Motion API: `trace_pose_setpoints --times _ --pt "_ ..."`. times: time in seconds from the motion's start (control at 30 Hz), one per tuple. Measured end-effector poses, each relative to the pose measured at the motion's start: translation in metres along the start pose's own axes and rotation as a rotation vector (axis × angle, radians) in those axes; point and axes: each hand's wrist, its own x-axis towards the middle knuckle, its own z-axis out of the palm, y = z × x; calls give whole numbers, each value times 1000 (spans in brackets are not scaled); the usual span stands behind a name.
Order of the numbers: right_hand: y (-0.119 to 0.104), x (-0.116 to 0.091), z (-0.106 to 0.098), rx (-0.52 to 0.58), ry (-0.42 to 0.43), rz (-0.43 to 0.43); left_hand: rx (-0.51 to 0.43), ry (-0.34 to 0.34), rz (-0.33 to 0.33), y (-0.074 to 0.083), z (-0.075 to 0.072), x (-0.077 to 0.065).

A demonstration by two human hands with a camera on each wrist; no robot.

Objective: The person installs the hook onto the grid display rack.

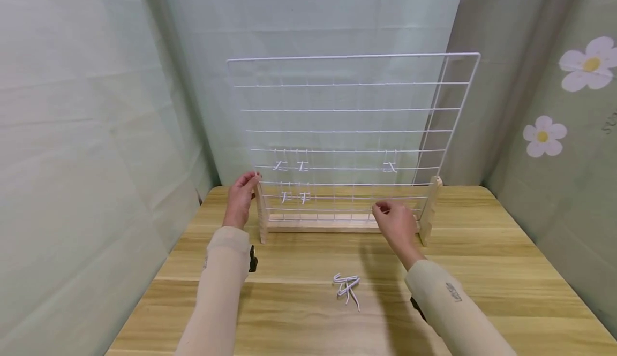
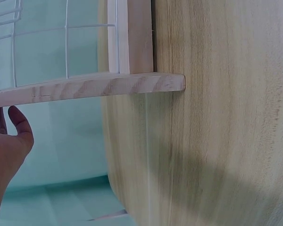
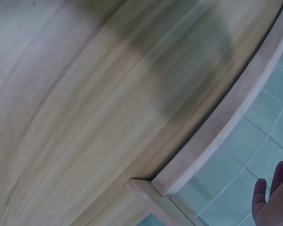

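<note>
A white wire grid rack [image 1: 356,131] stands upright in a wooden base [image 1: 323,223]. At its left side my left hand [image 1: 239,198] holds the upper end of the wooden side post [image 2: 99,85], fingers and thumb at its edge. My right hand [image 1: 396,222] is raised before the lower right of the grid, its fingers bent in the head view. In the right wrist view the visible fingers [image 3: 279,176] look loosely extended, with nothing seen in them. Several white wire hooks hang on the grid, among them one at right [image 1: 389,167] and one lower left [image 1: 286,196].
Loose white hooks [image 1: 347,287] lie in a small pile on the wooden table [image 1: 289,302], in front of the rack. Pale cloth hangs behind and on both sides, with printed flowers [image 1: 542,136] at right. The right post [image 1: 429,211] stands beside my right hand.
</note>
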Motion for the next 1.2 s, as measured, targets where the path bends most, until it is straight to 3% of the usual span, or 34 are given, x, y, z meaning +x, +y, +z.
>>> trace_pose_setpoints --times 0.23,0.47,0.73,1.2 --pt "5 -8 3 75 -46 -36 14 -27 -11 3 -1 -2" --pt "9 -18 8 102 -95 -58 -5 -8 -6 -2 -1 0" --pt "18 -29 13 119 -85 -118 2 -17 -4 1 -1 -2" --pt "37 -45 9 134 -174 -117 -29 -17 -6 0 -1 2"
